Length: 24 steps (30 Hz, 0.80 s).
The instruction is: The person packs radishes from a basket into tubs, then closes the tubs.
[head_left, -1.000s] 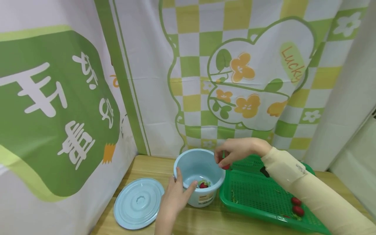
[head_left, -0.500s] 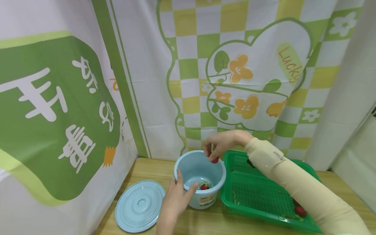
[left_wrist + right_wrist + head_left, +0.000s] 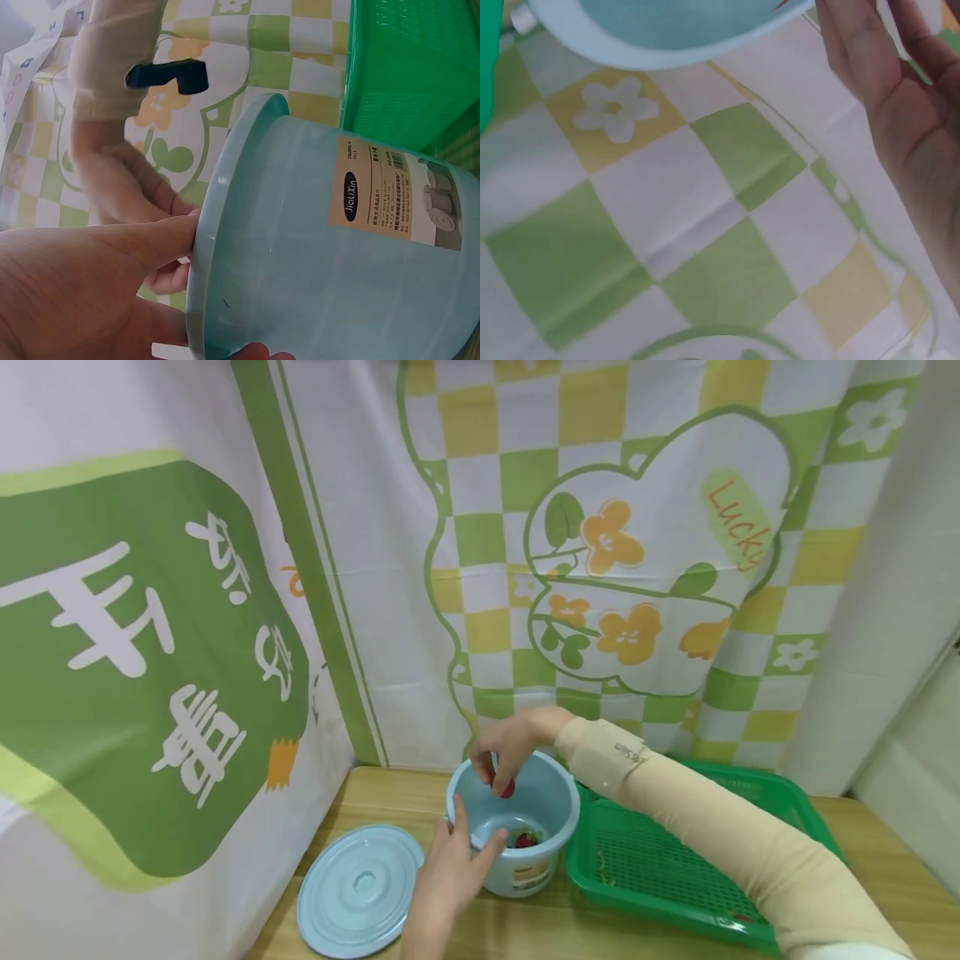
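Note:
A light blue bucket (image 3: pixel 557 802) stands on the wooden table, and my left hand (image 3: pixel 444 872) grips its near left rim. In the left wrist view, the thumb of my left hand (image 3: pixel 82 274) lies against the rim of the labelled bucket (image 3: pixel 292 255). Over the bucket's opening, my right hand (image 3: pixel 510 746) pinches a red strawberry (image 3: pixel 507 788) between thumb and fingers. Another strawberry (image 3: pixel 527 840) with green leaves lies on the bucket's floor. Part of my right hand (image 3: pixel 900 97) shows in the right wrist view, beside the bucket's rim; its fingertips are cut off there.
Right of the bucket sits a green mesh basket (image 3: pixel 652 860), partly hidden under my right sleeve (image 3: pixel 697 810). A round blue lid (image 3: pixel 362 889) lies flat on the table (image 3: pixel 386 789) to the left. Patterned cloth (image 3: pixel 480 585) hangs behind.
My right hand has carried the strawberry leftward from above the basket's edge to over the bucket. The sleeve now covers the strawberries seen earlier in the basket. My left hand has kept its grip.

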Motion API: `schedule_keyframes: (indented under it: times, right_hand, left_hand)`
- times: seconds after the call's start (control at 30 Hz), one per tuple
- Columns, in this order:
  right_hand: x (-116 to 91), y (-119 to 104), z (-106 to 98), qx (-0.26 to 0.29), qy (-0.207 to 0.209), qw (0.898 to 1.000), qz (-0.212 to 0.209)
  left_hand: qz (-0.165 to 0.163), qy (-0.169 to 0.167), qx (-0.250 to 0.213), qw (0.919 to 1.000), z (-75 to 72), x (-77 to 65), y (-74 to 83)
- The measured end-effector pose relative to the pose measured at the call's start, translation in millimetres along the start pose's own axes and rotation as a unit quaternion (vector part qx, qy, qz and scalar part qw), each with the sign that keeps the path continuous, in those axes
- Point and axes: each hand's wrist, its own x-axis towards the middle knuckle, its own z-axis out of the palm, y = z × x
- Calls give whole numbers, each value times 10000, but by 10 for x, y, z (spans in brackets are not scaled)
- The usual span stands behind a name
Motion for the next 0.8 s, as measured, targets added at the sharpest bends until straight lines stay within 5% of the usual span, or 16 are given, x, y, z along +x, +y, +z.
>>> schedule_keyframes:
  times: [0.4,0.8]
  right_hand:
    - [313,-142,118,-1702,-740,9825,165]
    - [361,-174,253,-1649,-780,9829,264]
  left_hand:
    - [-42,-28,15,10000,-1,-6,-2]
    - [-75,-66,-46,9999,-4,4,3]
